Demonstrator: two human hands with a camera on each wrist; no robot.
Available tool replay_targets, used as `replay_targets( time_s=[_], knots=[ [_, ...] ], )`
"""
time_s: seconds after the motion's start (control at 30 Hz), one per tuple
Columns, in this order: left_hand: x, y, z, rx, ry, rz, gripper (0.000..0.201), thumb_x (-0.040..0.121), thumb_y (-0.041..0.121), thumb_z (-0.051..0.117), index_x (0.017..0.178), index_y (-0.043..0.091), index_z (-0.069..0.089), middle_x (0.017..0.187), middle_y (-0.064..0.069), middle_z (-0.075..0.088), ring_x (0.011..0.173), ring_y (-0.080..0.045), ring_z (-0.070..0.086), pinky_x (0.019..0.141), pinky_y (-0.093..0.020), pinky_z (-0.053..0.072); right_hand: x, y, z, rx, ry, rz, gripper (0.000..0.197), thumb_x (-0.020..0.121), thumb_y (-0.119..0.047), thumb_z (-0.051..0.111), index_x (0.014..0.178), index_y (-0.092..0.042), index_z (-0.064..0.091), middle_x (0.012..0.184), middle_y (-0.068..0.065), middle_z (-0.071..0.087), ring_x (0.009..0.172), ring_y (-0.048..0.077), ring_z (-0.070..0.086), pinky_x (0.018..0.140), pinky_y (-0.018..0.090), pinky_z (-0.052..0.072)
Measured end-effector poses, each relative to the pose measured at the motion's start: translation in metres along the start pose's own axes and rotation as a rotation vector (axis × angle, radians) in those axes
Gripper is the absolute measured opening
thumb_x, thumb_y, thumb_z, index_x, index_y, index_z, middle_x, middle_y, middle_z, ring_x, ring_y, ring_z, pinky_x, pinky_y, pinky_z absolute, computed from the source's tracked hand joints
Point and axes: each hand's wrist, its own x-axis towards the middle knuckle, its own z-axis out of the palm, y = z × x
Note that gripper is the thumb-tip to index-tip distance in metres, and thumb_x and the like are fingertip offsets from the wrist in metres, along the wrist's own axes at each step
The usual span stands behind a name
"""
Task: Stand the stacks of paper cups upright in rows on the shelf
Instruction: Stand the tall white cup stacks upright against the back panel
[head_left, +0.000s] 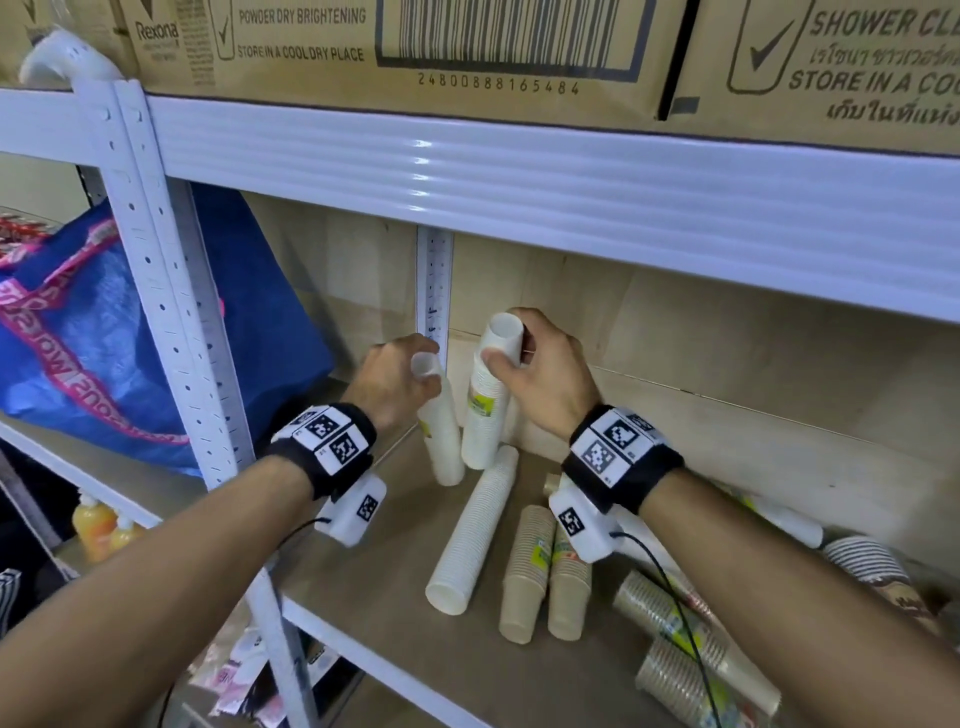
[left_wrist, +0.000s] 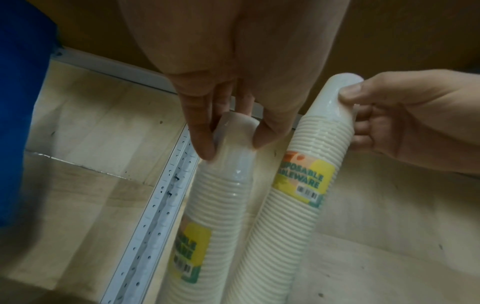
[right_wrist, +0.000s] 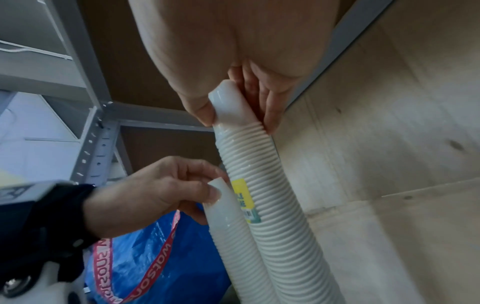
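Note:
Two white paper cup stacks stand side by side at the back left of the shelf (head_left: 374, 597), each in clear wrap with a yellow label. My left hand (head_left: 423, 374) (left_wrist: 233, 142) pinches the top of the left stack (head_left: 444, 441) (left_wrist: 221, 205), which leans slightly. My right hand (head_left: 506, 345) (right_wrist: 239, 117) grips the top of the taller right stack (head_left: 485, 415) (right_wrist: 257, 164) between thumb and fingers. A third white stack (head_left: 472, 535) lies flat in front of them. Two short brown stacks (head_left: 524, 571) lie beside it.
More wrapped stacks (head_left: 691, 649) and striped cups (head_left: 862, 561) lie jumbled at the right. A blue bag (head_left: 104, 322) fills the bay to the left, past the white upright post (head_left: 171, 312). The upper shelf beam (head_left: 519, 171) hangs close overhead, with cardboard boxes (head_left: 467, 47) above.

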Motion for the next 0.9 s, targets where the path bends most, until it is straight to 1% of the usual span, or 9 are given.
replay_targets(
  time_s=[0.13, 0.23, 0.33, 0.4, 0.63, 0.73, 0.9],
  knots=[
    [0.021, -0.003, -0.005, 0.019, -0.023, -0.039, 0.040, 0.082, 0.026, 0.066, 0.122, 0.025, 0.062, 0.120, -0.005, 0.066, 0.105, -0.024, 0.062, 0.089, -0.035, 0.055, 0.024, 0.012, 0.014, -0.016, -0.034, 0.071, 0.041, 0.085, -0.034, 0.066, 0.122, -0.019, 0.057, 0.104, -0.006, 0.068, 0.091, 0.011, 0.064, 0.084, 0.027, 0.053],
    [0.034, -0.004, -0.008, 0.040, -0.028, -0.024, 0.040, 0.084, 0.027, 0.067, 0.123, 0.024, 0.062, 0.124, -0.005, 0.065, 0.108, -0.024, 0.062, 0.090, -0.035, 0.054, 0.037, 0.020, 0.023, -0.033, -0.065, 0.102, 0.041, 0.085, -0.032, 0.067, 0.122, -0.017, 0.057, 0.105, -0.004, 0.068, 0.092, 0.012, 0.064, 0.084, 0.026, 0.051],
    [0.043, -0.004, -0.010, 0.033, -0.021, -0.011, 0.039, 0.085, 0.027, 0.068, 0.124, 0.022, 0.062, 0.124, -0.004, 0.065, 0.108, -0.022, 0.062, 0.090, -0.035, 0.054, 0.045, 0.029, 0.034, -0.032, -0.095, 0.135, 0.039, 0.085, -0.030, 0.066, 0.121, -0.016, 0.057, 0.104, -0.004, 0.066, 0.090, 0.011, 0.062, 0.080, 0.024, 0.049],
    [0.048, -0.005, -0.011, 0.031, -0.027, -0.010, 0.040, 0.086, 0.027, 0.067, 0.125, 0.021, 0.062, 0.125, -0.004, 0.065, 0.110, -0.022, 0.062, 0.093, -0.035, 0.053, 0.049, 0.034, 0.040, -0.038, -0.122, 0.147, 0.038, 0.086, -0.029, 0.067, 0.121, -0.016, 0.057, 0.104, -0.004, 0.066, 0.090, 0.011, 0.062, 0.079, 0.024, 0.049],
    [0.061, -0.009, -0.008, 0.002, -0.049, -0.019, 0.039, 0.085, 0.030, 0.067, 0.123, 0.021, 0.063, 0.124, -0.002, 0.066, 0.111, -0.021, 0.062, 0.096, -0.035, 0.052, 0.058, 0.051, 0.058, -0.041, -0.163, 0.180, 0.040, 0.085, -0.029, 0.067, 0.122, -0.018, 0.058, 0.109, -0.002, 0.067, 0.092, 0.012, 0.062, 0.079, 0.024, 0.047],
    [0.067, -0.012, -0.004, 0.026, -0.064, -0.020, 0.040, 0.086, 0.032, 0.067, 0.124, 0.021, 0.064, 0.125, -0.001, 0.066, 0.112, -0.020, 0.062, 0.094, -0.030, 0.050, 0.063, 0.057, 0.065, -0.034, -0.180, 0.189, 0.040, 0.083, -0.028, 0.067, 0.121, -0.018, 0.059, 0.111, -0.001, 0.068, 0.092, 0.013, 0.064, 0.078, 0.023, 0.048],
    [0.075, -0.016, 0.000, 0.067, -0.094, -0.018, 0.033, 0.086, 0.035, 0.066, 0.116, 0.022, 0.067, 0.119, 0.001, 0.068, 0.110, -0.020, 0.062, 0.091, -0.031, 0.050, 0.073, 0.062, 0.072, -0.012, -0.197, 0.208, 0.039, 0.083, -0.026, 0.069, 0.120, -0.018, 0.058, 0.112, -0.001, 0.067, 0.095, 0.014, 0.063, 0.077, 0.023, 0.046]
  ],
)
